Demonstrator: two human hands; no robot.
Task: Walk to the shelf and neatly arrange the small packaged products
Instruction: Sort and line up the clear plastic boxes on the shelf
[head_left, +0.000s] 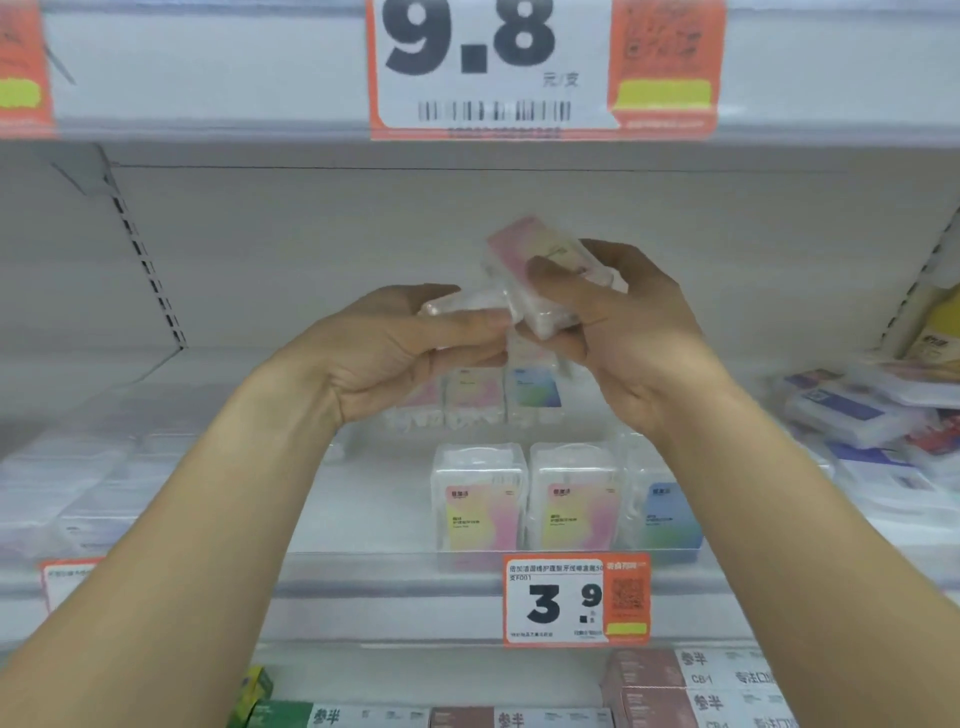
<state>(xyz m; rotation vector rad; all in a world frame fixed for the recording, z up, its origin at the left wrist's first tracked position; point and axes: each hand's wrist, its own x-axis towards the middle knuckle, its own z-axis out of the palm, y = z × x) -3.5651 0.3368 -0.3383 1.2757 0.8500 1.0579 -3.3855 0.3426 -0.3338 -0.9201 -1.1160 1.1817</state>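
Clear glossy plastic floss-pick boxes (524, 499), matt white painted metal shelf (363, 499), smooth paper price tag (576, 600) behind a transparent plastic strip

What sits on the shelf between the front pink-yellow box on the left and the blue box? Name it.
In the head view, a second pink-yellow box stands upright between the left pink-yellow box and the blue box, all in one front row.

held packet (540, 270): clear wrap, pink-to-yellow label
front packets (480, 499): clear, pink-yellow gradient labels
blue packet (667, 512): blue-green gradient label
price tag (576, 600): white, orange border, black digits
shelf (363, 597): white
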